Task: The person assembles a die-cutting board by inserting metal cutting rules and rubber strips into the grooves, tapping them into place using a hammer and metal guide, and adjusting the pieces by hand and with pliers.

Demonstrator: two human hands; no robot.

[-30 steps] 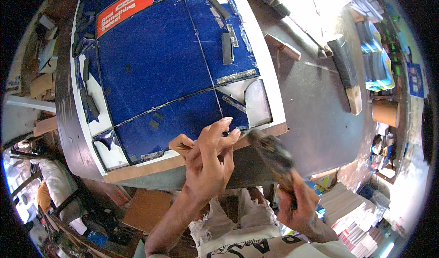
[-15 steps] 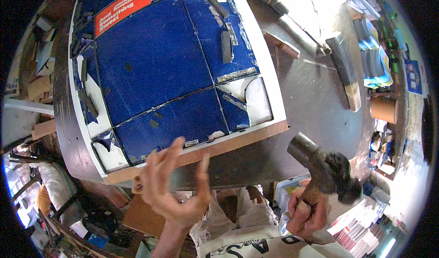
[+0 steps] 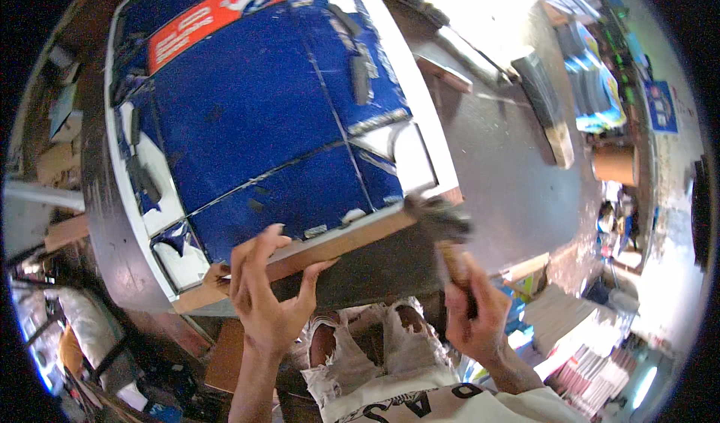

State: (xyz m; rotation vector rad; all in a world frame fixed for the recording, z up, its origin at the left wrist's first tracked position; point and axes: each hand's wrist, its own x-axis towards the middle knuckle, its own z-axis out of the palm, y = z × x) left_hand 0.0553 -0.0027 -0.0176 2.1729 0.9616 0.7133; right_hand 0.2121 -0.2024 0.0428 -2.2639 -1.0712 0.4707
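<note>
A large board [image 3: 262,115] covered in blue and red sheeting with torn white patches lies on a round metal table [image 3: 510,190]. A bare wooden strip [image 3: 337,243] runs along its near edge. My left hand [image 3: 266,292] rests against that strip, fingers spread and holding nothing. My right hand [image 3: 472,314] grips the wooden handle of a hammer [image 3: 442,224]. The blurred hammer head is at the right end of the strip, near the board's corner.
A wooden-backed brush [image 3: 547,108] and a thin wooden stick [image 3: 446,70] lie on the table's far right side. Stacks of printed paper [image 3: 577,348] and a brown roll [image 3: 615,164] sit beyond the table at right. Boxes and clutter fill the floor at left.
My left hand returned to the wooden strip after lifting off it. The hammer swung down from its raised position to the strip's right end.
</note>
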